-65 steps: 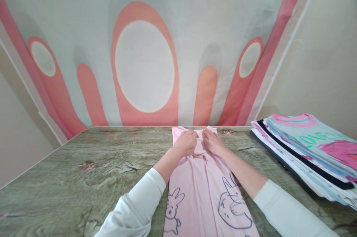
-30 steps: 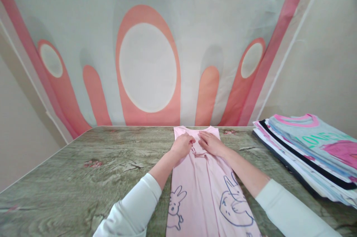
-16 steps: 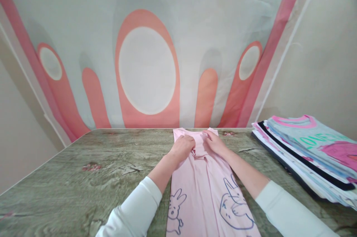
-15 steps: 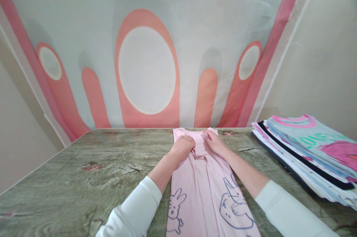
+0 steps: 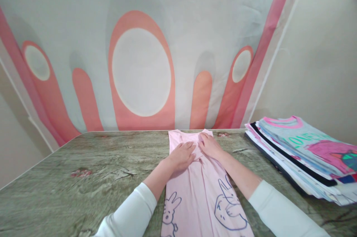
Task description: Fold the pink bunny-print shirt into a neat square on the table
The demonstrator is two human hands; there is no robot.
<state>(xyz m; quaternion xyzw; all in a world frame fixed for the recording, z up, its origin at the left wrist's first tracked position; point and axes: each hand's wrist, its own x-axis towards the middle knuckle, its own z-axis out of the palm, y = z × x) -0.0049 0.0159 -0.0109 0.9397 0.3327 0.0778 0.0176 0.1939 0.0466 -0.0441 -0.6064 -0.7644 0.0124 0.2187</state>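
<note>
A pink garment point(image 5: 199, 192) printed with dark-outlined rabbits lies lengthwise on the wood-patterned table point(image 5: 117, 181), its neckline near the far edge and its sides folded inward. My left hand point(image 5: 182, 157) rests flat on the upper part of the cloth, fingers stretched out and pointing right. Just beside it, my right hand point(image 5: 209, 146) lies on the cloth below the neckline, with its fingers extended and slightly bent. Neither hand grips the fabric. The garment's lower end runs out of view at the bottom.
To the right stands a stack of folded clothes point(image 5: 295, 159), topped by a grey shirt with pink trim and green lettering. A wall covering point(image 5: 184, 13) with coral shapes rises behind the table's far edge.
My left hand has gone from pinching the cloth near the middle to lying flat on it. My right hand's fingers have lowered onto the fabric. The view has shifted slightly right.
</note>
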